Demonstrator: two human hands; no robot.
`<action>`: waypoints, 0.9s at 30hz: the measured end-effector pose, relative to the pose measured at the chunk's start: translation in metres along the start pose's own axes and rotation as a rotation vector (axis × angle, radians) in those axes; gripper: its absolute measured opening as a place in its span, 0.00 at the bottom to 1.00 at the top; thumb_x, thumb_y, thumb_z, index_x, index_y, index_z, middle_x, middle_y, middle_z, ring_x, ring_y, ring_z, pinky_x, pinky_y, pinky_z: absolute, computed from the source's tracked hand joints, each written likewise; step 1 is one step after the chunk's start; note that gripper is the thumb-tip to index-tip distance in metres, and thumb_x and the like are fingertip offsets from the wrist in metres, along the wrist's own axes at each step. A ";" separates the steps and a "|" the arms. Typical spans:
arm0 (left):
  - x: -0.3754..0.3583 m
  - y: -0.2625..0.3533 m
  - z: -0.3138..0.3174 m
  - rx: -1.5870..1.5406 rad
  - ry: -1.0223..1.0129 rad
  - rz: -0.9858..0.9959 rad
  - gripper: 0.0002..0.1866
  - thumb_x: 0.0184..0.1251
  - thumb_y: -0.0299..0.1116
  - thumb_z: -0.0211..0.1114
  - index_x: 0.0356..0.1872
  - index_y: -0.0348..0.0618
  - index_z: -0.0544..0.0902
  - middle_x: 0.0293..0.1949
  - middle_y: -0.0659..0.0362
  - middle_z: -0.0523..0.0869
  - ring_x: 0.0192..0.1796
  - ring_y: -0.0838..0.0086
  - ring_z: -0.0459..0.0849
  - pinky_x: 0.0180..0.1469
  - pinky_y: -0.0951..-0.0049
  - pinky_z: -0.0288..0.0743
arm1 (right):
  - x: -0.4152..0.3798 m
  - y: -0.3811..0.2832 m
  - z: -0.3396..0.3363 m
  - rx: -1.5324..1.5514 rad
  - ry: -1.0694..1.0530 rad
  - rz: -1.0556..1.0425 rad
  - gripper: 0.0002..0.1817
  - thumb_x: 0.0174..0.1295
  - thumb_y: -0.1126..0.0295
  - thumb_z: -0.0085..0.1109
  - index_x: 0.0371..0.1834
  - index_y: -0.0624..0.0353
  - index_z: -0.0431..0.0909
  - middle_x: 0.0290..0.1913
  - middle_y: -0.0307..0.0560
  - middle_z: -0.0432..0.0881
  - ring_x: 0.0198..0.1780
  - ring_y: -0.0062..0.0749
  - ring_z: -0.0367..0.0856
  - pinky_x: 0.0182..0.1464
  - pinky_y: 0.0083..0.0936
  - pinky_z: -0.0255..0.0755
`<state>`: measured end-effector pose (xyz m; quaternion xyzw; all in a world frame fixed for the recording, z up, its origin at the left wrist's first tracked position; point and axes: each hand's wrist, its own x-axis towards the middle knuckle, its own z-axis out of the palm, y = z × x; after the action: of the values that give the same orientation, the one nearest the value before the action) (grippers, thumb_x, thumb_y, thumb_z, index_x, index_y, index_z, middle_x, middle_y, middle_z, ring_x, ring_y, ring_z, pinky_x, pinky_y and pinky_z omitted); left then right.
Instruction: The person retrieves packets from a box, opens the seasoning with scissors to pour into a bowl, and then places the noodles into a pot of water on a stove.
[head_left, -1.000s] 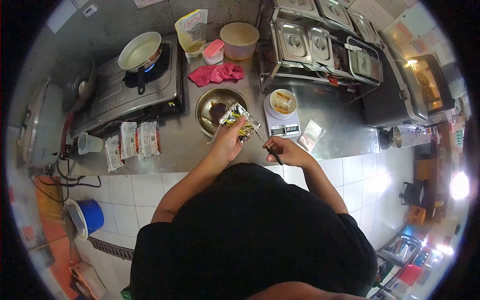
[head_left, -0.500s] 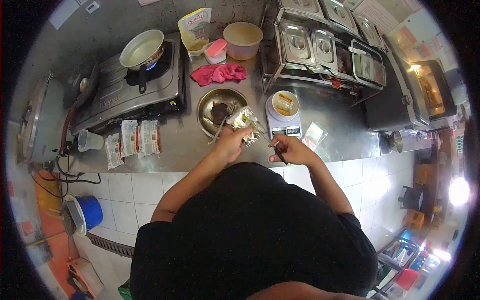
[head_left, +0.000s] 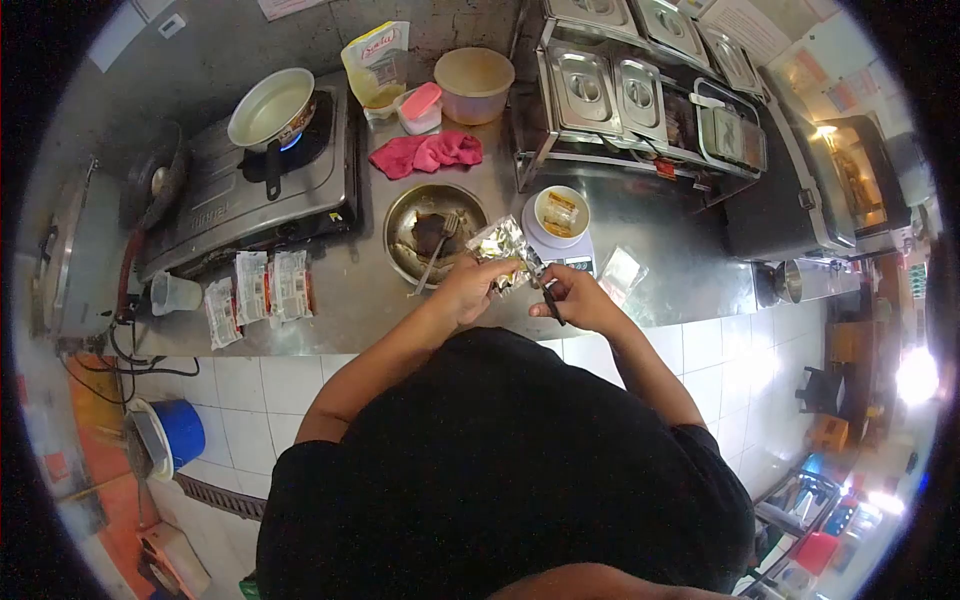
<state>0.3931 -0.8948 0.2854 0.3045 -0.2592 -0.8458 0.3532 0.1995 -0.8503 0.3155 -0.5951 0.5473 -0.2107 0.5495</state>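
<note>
My left hand (head_left: 466, 291) is closed on a shiny silver foil packet (head_left: 499, 243), just right of a steel bowl (head_left: 398, 257). A fork (head_left: 439, 247) leans inside that bowl beside a dark brown lump (head_left: 428, 230). Black-handled scissors (head_left: 551, 303) are in my right hand (head_left: 584, 300), its fingers around the handles. Their blades meet the right edge of the foil; whether they have cut into it is too small to tell. Behind my right hand, a white bowl (head_left: 563, 236) holding small clear-and-yellow packets sits on a white scale (head_left: 581, 264).
At left, a pan (head_left: 268, 120) sits over a blue flame on a gas stove (head_left: 225, 212). Several packets (head_left: 254, 285) and a plastic cup (head_left: 174, 294) lie nearby. A pink cloth (head_left: 425, 154) lies behind the steel bowl. A rack of lidded steel containers (head_left: 587, 92) stands back right.
The foil packet has shifted right, off the steel bowl's rim. My two hands have come closer together, and the scissor blades now overlap the foil's edge. The view has shifted slightly.
</note>
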 end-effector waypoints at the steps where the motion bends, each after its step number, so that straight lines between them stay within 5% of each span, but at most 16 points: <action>1: 0.004 0.000 -0.001 0.002 -0.014 -0.007 0.12 0.60 0.24 0.57 0.46 0.40 0.74 0.40 0.58 0.81 0.41 0.73 0.81 0.44 0.72 0.75 | 0.000 0.000 -0.001 -0.040 0.044 0.026 0.23 0.42 0.58 0.72 0.34 0.60 0.72 0.14 0.34 0.69 0.17 0.16 0.64 0.21 0.18 0.54; 5: 0.016 -0.001 0.008 -0.023 0.011 -0.023 0.10 0.61 0.28 0.58 0.43 0.38 0.76 0.38 0.57 0.82 0.39 0.75 0.81 0.40 0.73 0.75 | 0.000 0.004 -0.004 -0.013 0.105 0.009 0.20 0.45 0.61 0.72 0.32 0.58 0.70 0.12 0.29 0.64 0.15 0.12 0.58 0.19 0.16 0.49; 10: 0.041 -0.006 0.015 -0.196 0.131 0.080 0.12 0.66 0.34 0.53 0.46 0.39 0.74 0.42 0.56 0.80 0.43 0.71 0.80 0.46 0.70 0.75 | -0.001 0.000 -0.015 0.000 0.163 0.053 0.21 0.44 0.60 0.72 0.32 0.59 0.70 0.12 0.30 0.66 0.15 0.12 0.59 0.18 0.16 0.50; 14: 0.062 -0.007 0.016 -0.249 -0.013 -0.007 0.13 0.66 0.33 0.53 0.49 0.39 0.72 0.43 0.57 0.80 0.44 0.72 0.80 0.47 0.70 0.74 | -0.001 -0.007 -0.025 -0.101 0.231 0.052 0.22 0.44 0.60 0.72 0.34 0.60 0.72 0.12 0.32 0.68 0.15 0.13 0.61 0.18 0.17 0.51; 16: 0.070 -0.011 0.025 -0.193 0.003 0.003 0.13 0.66 0.32 0.52 0.49 0.38 0.72 0.42 0.57 0.80 0.44 0.71 0.80 0.47 0.69 0.74 | 0.002 -0.005 -0.033 -0.082 0.253 0.107 0.29 0.40 0.55 0.73 0.40 0.62 0.74 0.16 0.38 0.74 0.18 0.19 0.70 0.22 0.19 0.62; 23: 0.119 -0.031 0.030 -0.092 0.101 0.025 0.14 0.66 0.32 0.51 0.50 0.36 0.71 0.43 0.54 0.80 0.43 0.68 0.80 0.47 0.68 0.74 | 0.029 0.047 -0.054 0.043 0.282 0.158 0.28 0.43 0.55 0.71 0.44 0.62 0.75 0.20 0.42 0.77 0.20 0.22 0.74 0.24 0.19 0.65; 25: 0.133 -0.041 0.020 -0.091 0.107 -0.014 0.14 0.65 0.32 0.52 0.49 0.36 0.72 0.42 0.54 0.80 0.42 0.68 0.80 0.46 0.68 0.75 | 0.036 0.057 -0.054 0.095 0.314 0.063 0.23 0.46 0.58 0.70 0.37 0.62 0.74 0.17 0.34 0.72 0.17 0.13 0.62 0.18 0.15 0.53; 27: 0.139 -0.042 0.020 -0.090 0.117 -0.050 0.14 0.65 0.32 0.53 0.49 0.36 0.72 0.42 0.54 0.80 0.41 0.68 0.81 0.44 0.68 0.76 | 0.037 0.048 -0.063 0.159 0.266 0.148 0.23 0.47 0.55 0.68 0.37 0.61 0.74 0.18 0.34 0.71 0.16 0.13 0.61 0.17 0.15 0.52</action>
<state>0.2822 -0.9689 0.2255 0.3437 -0.1924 -0.8458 0.3599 0.1373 -0.9005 0.2797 -0.4745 0.6392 -0.2894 0.5315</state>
